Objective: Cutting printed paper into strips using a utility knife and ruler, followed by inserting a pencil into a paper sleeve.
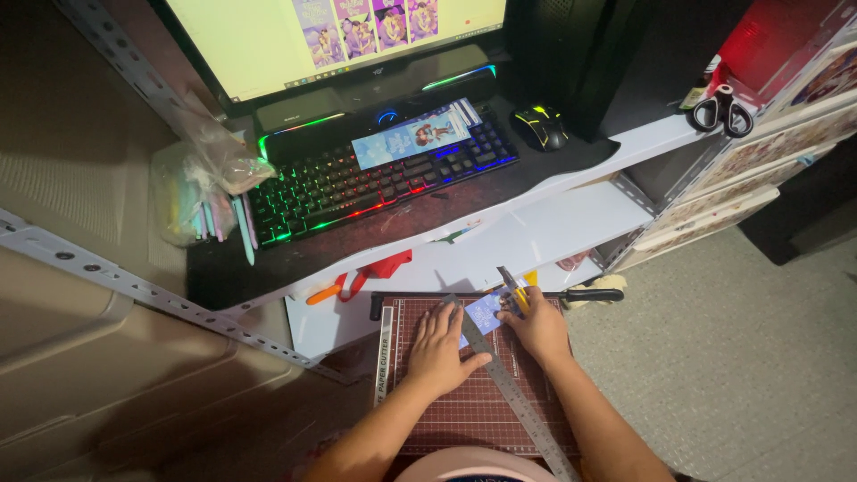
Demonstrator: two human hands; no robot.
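The left hand (437, 350) lies flat, fingers spread, pinning a long steel ruler (509, 386) over a small blue printed card (485, 312) on the maroon gridded cutting mat (473, 406). The right hand (538, 328) grips a yellow craft knife (512, 289); the blade should hug the ruler's edge, clear of fingertips.

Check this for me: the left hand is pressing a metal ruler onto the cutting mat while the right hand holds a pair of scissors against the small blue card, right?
Not quite. In the head view the right hand holds a yellow utility knife, not scissors, against the small blue card. The left hand does press the metal ruler onto the cutting mat.
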